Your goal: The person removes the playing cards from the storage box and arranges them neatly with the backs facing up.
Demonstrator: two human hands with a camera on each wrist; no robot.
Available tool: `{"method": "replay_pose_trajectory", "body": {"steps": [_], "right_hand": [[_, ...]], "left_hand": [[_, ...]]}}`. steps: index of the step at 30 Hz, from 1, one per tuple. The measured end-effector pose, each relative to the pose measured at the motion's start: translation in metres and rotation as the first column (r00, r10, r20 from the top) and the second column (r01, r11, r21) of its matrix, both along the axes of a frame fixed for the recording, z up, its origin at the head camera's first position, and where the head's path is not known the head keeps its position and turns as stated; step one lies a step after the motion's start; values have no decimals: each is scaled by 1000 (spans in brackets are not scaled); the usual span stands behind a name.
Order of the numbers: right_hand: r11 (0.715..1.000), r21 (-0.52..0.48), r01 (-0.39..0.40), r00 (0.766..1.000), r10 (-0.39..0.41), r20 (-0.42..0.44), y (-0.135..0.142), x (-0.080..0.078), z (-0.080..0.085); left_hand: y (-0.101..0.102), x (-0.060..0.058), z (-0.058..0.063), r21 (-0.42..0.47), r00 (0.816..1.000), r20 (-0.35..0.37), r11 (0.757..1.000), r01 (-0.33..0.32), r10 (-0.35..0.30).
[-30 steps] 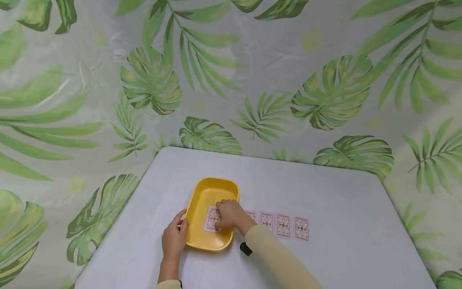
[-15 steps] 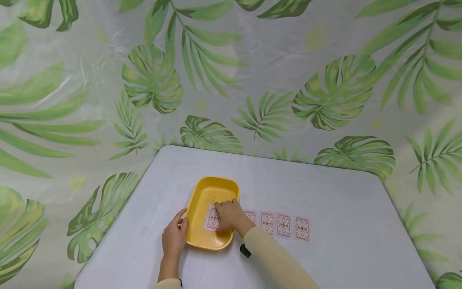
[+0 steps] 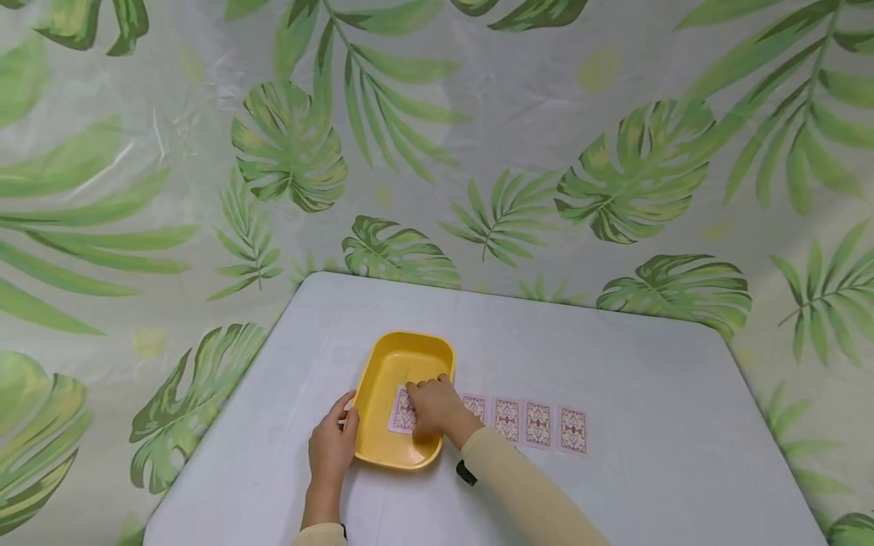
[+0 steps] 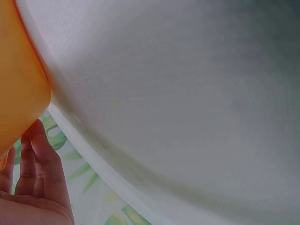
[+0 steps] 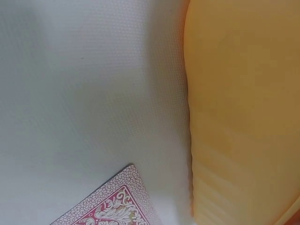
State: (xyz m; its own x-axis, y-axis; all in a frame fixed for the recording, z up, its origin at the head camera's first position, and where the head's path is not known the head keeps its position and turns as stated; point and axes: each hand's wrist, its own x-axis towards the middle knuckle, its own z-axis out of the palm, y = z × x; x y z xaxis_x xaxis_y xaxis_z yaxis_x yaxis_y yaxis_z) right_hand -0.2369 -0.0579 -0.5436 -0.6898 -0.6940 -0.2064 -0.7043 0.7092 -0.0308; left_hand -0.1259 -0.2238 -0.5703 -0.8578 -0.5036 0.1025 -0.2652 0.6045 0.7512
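Now, card [image 3: 403, 413]: in the tray [image 3: 389, 449], partly under my right hand [image 3: 435, 408]; dragging could bend it.
Right hand: curled; whether it pinches the card, I can't tell.
Left hand [image 3: 331, 444]: straightish fingers against the tray; easing off could let it slide.
Row [image 3: 538, 423]: beside the tray; my sleeve [image 3: 526, 485] could sweep it.

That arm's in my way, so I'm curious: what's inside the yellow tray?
Inside the tray is a patterned card, its right side covered by the right hand. Anything else under that hand can't be seen.
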Motion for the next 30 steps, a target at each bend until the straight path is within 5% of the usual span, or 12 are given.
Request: {"method": "replay_pose_trajectory", "body": {"steps": [7,18,30], "right_hand": [[1000,-19,-2,1000,1,-19,0,-1,-2],[996,-32,82,995,-80,63,-2,-2,-3],[992,-110,66,996,-60,62,0,-5,-2]], "left_hand": [[0,0,0,-4,1000,-8,1000,4,-4],[0,1,-1,-2,1000,-28,1000,11,-11],[-1,0,-2,-5,1000,-25,1000,6,-6]]}}
